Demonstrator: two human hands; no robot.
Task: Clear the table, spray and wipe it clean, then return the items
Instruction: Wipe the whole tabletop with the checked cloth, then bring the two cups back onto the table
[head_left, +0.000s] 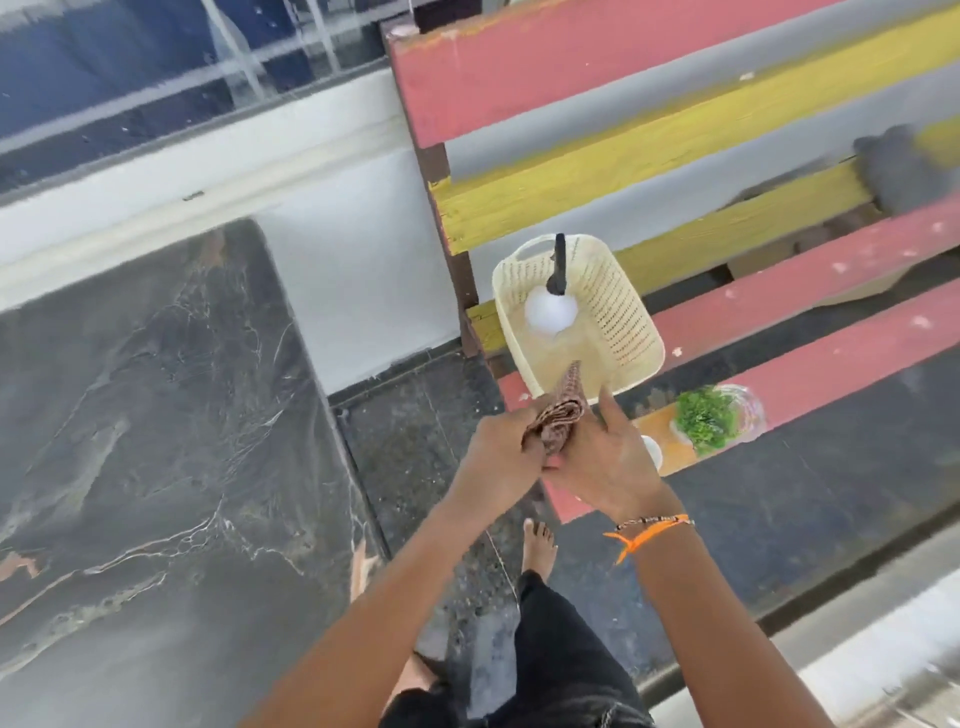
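Observation:
A dark marble table (156, 415) fills the left of the view, its top bare and streaked. Both hands meet over the bench edge. My left hand (498, 452) and my right hand (608, 462) together grip a folded brown patterned cloth (558, 415), whose tip points into a cream plastic basket (618, 312). The basket sits on a red and yellow slatted bench (779, 312). Inside it stands a white spray bottle (550, 312) with a black nozzle. A small green plant in a clear glass pot (711, 421) rests on the bench to the right of my hands.
A dark grey bundle (904, 171) lies on the bench at the far right. A white wall and window frame run along the back left. Dark stone floor (426, 441) lies between table and bench, where my bare foot shows. A small white object (652, 449) peeks out behind my right hand.

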